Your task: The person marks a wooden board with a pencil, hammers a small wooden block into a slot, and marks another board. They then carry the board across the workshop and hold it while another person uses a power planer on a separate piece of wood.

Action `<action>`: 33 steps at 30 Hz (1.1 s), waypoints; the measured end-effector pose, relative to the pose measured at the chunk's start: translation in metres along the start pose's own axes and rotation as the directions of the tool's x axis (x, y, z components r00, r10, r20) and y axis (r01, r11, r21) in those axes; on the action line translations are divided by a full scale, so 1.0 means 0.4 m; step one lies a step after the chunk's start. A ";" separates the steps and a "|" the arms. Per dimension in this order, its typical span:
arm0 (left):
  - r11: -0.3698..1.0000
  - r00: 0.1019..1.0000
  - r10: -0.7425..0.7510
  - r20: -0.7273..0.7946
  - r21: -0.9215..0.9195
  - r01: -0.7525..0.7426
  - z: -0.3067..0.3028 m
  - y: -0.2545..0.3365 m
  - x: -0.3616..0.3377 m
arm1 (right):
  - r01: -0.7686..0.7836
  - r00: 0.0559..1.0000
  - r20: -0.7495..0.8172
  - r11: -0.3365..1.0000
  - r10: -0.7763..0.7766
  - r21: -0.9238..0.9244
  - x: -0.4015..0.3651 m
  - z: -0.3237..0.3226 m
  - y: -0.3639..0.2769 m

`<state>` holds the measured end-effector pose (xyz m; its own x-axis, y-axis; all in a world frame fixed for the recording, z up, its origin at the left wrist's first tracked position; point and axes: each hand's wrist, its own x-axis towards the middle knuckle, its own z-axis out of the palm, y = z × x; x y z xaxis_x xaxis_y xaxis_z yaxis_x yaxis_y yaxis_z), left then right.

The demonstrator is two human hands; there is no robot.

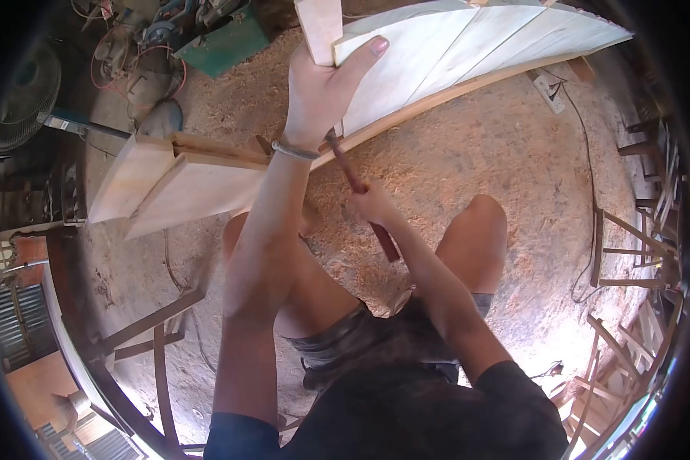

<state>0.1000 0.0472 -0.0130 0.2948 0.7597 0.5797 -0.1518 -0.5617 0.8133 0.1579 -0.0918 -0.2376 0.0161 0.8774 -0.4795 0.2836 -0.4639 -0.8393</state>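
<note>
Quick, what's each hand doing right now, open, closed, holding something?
Left hand: closed on the end of the pale wooden panel, thumb on its face.
Right hand: closed, holding a reddish-brown stick-like tool.

The fingers of the left hand are hidden behind the pale, narrow wooden slat, whose upper end the top edge crops. That edge also trims the whitish, planked wooden panel right of that hand. The right hand covers the middle of the slim, reddish-brown tool; whether its tip, just below the left hand, touches wood is unclear.
</note>
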 end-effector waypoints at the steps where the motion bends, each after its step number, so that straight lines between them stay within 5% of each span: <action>1: 1.000 1.000 0.003 -0.014 -0.007 -0.003 0.006 0.008 -0.004 | -0.023 0.997 -0.074 0.999 0.026 0.039 0.001 0.020 -0.009; 2: 1.000 1.000 0.013 -0.026 -0.010 -0.014 0.007 0.015 0.001 | -0.035 0.988 -0.148 0.996 0.046 0.082 0.007 0.032 -0.020; 8: 0.997 0.998 -0.050 -0.030 0.055 0.051 0.009 0.028 0.001 | -0.027 0.990 0.133 0.994 0.041 -0.105 0.025 -0.009 0.025; 11: 0.998 0.998 -0.063 -0.024 -0.021 0.062 0.012 0.035 -0.002 | -0.094 0.987 -0.119 0.991 0.105 0.098 0.011 -0.029 -0.040; 14: 0.999 0.999 -0.043 -0.014 -0.015 0.043 0.007 0.027 0.000 | -0.110 0.964 -0.234 0.990 0.128 0.085 0.008 0.061 -0.022; 17: 1.000 1.000 -0.024 0.008 -0.013 0.024 0.003 0.019 0.003 | -0.035 0.999 -0.001 0.997 0.035 -0.071 -0.010 -0.015 -0.012; 23: 0.991 0.995 -0.094 0.026 -0.093 0.096 0.000 -0.005 -0.003 | -0.061 0.992 -0.092 0.975 0.082 0.215 -0.123 -0.016 0.008; 27: 0.990 0.992 -0.122 -0.001 -0.073 0.122 0.007 0.001 -0.007 | -0.160 0.987 0.064 0.967 0.150 0.200 -0.290 -0.149 -0.032; 31: 0.994 0.993 -0.113 -0.043 0.000 0.113 0.009 0.006 -0.009 | -0.021 1.000 -0.004 0.931 0.024 0.364 -0.523 -0.307 -0.237; 33: 0.993 0.993 -0.106 -0.058 0.043 0.108 0.004 0.006 -0.004 | 0.159 0.983 0.037 0.926 -0.182 0.343 -0.595 -0.384 -0.289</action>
<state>0.1008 0.0441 -0.0120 0.2543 0.8324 0.4924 -0.0779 -0.4899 0.8683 0.2686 -0.2282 0.0127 -0.0710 0.9422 -0.3275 -0.0636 -0.3320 -0.9411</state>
